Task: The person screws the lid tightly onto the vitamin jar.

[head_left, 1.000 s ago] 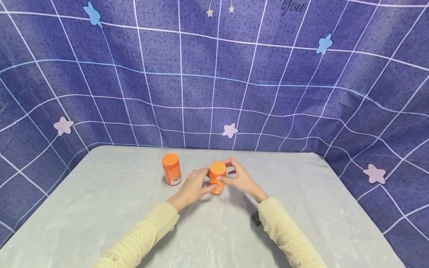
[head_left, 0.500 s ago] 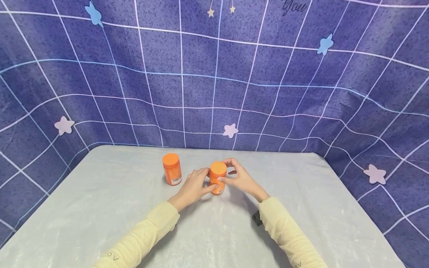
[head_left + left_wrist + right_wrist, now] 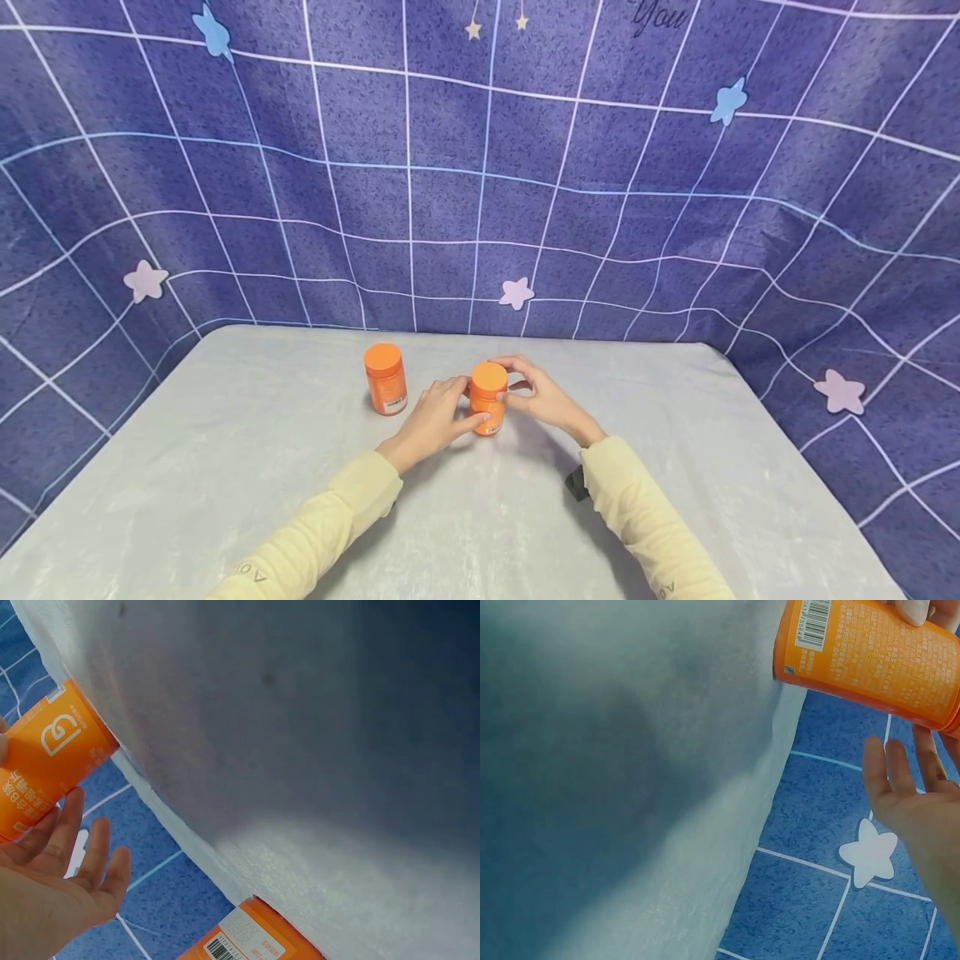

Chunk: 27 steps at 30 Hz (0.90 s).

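An orange pill bottle [image 3: 480, 406] with an orange screw lid [image 3: 489, 376] stands upright on the table, between both hands. My left hand [image 3: 431, 421] grips its body from the left, thumb across the front. From the right, my right hand [image 3: 553, 406] holds it near the lid with thumb and forefinger, other fingers spread in the right wrist view. White print covers the bottle [image 3: 64, 742] in the left wrist view; a barcode shows on the bottle [image 3: 870, 656] in the right wrist view. Part of its far side is hidden by fingers.
A second, matching orange bottle [image 3: 387, 388] stands upright to the left, its lid on. The light grey table cover [image 3: 480, 533] reaches back to a blue curtain [image 3: 442, 200] with grid lines and stars. A small dark object [image 3: 577, 483] shows beside the right cuff.
The right thumb has slid rightward from the bottle's front toward its right side, and the right hand has turned slightly. The left hand and both bottles hold their places.
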{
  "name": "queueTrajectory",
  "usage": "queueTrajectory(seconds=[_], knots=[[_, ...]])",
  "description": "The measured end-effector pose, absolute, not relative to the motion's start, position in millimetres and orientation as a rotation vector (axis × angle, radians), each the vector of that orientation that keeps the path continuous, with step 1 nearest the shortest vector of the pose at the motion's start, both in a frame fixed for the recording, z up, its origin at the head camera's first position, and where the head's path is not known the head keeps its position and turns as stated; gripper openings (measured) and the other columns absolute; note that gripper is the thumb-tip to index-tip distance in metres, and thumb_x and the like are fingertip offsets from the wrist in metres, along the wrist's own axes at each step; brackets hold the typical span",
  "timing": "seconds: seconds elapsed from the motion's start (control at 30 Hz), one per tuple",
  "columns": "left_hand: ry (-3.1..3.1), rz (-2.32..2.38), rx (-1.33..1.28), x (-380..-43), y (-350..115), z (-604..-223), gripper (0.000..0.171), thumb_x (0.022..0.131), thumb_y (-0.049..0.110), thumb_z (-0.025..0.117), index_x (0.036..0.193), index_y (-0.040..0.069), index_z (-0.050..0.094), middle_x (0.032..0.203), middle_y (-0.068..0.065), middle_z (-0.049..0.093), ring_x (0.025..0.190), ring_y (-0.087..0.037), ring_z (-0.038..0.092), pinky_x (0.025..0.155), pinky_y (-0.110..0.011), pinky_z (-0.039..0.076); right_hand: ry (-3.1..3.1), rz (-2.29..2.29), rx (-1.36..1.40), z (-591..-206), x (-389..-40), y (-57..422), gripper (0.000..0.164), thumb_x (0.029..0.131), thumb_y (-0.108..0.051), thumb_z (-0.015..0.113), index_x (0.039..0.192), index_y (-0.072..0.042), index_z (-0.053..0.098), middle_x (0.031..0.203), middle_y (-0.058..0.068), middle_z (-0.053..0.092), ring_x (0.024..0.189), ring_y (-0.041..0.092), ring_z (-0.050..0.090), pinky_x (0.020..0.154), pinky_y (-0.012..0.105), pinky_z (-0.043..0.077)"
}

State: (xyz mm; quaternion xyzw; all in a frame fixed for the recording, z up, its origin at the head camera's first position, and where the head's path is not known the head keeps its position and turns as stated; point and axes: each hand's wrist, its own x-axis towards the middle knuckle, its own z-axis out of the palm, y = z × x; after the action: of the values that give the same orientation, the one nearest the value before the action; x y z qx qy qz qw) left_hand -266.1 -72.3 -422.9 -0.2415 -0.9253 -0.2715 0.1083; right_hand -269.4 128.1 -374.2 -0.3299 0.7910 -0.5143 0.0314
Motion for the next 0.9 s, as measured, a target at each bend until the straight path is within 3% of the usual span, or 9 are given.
queueTrajectory(seconds=[0.53,0.9], knots=[[-2.708,-0.8,-0.712,-264.6,-72.2,-422.5,0.052,0.08,0.043,0.066,0.117,0.008,0.054,0.107,-0.003,0.062,0.099,-0.024,0.056,0.083,-0.044,0.043,2.566,-1.657,-0.815,-379.9,-264.0,121.8,0.045,0.078,-0.005,0.069,0.116,0.007,0.046,0.117,0.022,0.053,0.109,0.036,0.049,0.092,0.054,0.039],[-2.708,-0.8,-0.702,-263.7,-72.7,-423.1,0.053,0.08,0.042,0.066,0.118,0.008,0.053,0.108,-0.003,0.062,0.1,-0.025,0.056,0.084,-0.045,0.043,2.629,-1.619,-0.861,-397.6,-277.4,123.5,0.044,0.078,-0.007,0.069,0.115,0.004,0.046,0.116,0.02,0.053,0.107,0.034,0.05,0.089,0.052,0.041]])
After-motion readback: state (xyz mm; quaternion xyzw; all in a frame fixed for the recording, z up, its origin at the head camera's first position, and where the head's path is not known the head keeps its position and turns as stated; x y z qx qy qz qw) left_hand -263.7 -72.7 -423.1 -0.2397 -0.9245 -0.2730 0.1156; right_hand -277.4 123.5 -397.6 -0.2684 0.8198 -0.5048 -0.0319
